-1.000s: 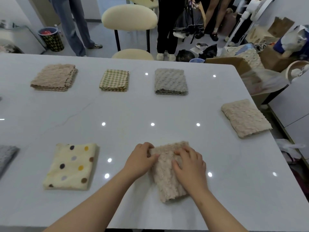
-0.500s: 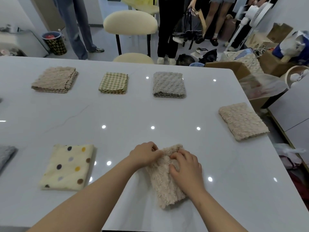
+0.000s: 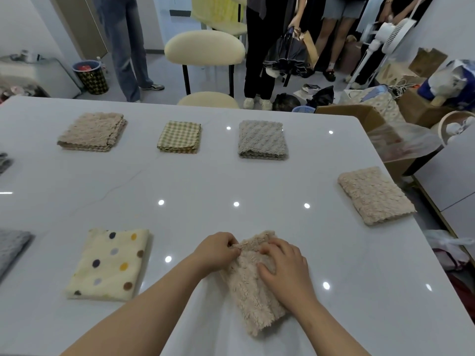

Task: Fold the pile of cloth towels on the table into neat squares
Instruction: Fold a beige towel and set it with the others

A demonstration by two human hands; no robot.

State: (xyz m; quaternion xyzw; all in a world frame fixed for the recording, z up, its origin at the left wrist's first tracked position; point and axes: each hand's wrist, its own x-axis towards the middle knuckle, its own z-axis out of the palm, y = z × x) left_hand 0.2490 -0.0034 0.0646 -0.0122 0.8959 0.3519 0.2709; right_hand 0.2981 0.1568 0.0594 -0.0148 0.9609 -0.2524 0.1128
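Lower centre: my left hand [image 3: 216,253] pinches the beige towel [image 3: 254,301] at its top edge. My right hand [image 3: 285,269] grips it with curled fingers.

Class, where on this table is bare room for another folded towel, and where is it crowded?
Free: the white table's middle strip, between the green checked towel, grey textured towel and cream polka-dot towel; also near right, below the beige bumpy towel. Crowded: left hand and right hand on the tan fleecy towel.
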